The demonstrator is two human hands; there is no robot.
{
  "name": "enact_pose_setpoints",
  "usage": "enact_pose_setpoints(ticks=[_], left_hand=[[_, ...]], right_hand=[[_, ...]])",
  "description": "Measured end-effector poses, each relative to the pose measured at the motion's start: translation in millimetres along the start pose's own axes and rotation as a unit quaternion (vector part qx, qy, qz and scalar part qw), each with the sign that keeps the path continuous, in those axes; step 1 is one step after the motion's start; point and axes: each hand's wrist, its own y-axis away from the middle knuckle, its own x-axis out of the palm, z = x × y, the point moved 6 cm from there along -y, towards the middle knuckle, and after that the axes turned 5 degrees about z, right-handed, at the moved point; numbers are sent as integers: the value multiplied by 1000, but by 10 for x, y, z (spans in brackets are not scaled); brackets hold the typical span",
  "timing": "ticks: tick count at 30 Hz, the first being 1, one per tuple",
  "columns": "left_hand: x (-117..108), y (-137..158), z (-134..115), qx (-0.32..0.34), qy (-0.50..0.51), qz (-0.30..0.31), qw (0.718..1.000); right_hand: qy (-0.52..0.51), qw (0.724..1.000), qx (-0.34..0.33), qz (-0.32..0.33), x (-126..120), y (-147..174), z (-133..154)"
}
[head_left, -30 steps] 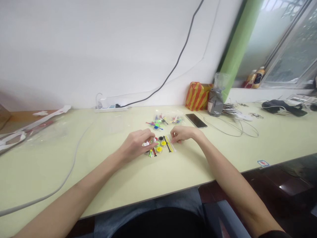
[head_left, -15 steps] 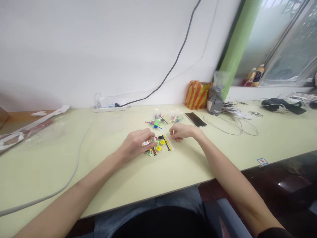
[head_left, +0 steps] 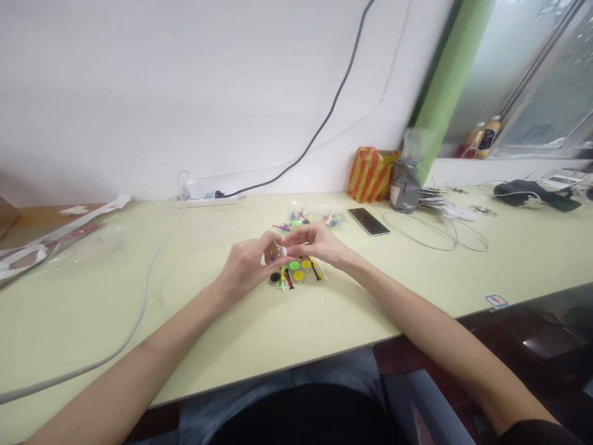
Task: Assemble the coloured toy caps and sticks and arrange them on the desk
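Observation:
My left hand [head_left: 250,262] is closed, thumb and fingers around a small clear round piece with a white part [head_left: 283,251]. My right hand [head_left: 319,242] meets it from the right in a pinch, fingertips at the white part; what it holds, if anything, is too small to make out. Below the hands lie small round pieces with coloured centres: a green one [head_left: 294,266], a yellow one [head_left: 299,277] and a black one [head_left: 275,278]. Thin coloured plastic sticks, among them a black stick [head_left: 317,268], lie beside them.
Behind the hands are coloured plastic pieces in clear bags [head_left: 332,219]. A phone [head_left: 369,221], a striped bag [head_left: 370,176], a grey pouch [head_left: 404,188] and thin cables stand or lie to the right. A power strip [head_left: 208,199] sits by the wall; a grey cable [head_left: 145,296] crosses the left.
My right hand has moved left from beside the sticks to meet my left hand. The left hand has lifted the clear round piece with the white part off the cluster.

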Motion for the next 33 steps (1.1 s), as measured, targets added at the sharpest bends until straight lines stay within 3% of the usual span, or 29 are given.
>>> enact_pose_setpoints(ticks=[4, 8, 13, 18, 33], left_hand=[[-42, -18, -52, 7, -13, -30, 999], [-38, -32, -42, -5, -41, -19, 999], [-30, -32, -2, -16, -77, -12, 997], [43, -31, -43, 31, -95, 28, 995], [84, -24, -52, 47, -105, 52, 992]], right_hand=[[19, 999, -23, -33, -86, 18, 143], [147, 988, -38, -44, -262, 89, 390], [284, 956, 4, 67, -331, 183, 488], [316, 934, 46, 161, -185, 225, 428], [384, 895, 81, 210, -42, 251, 263]])
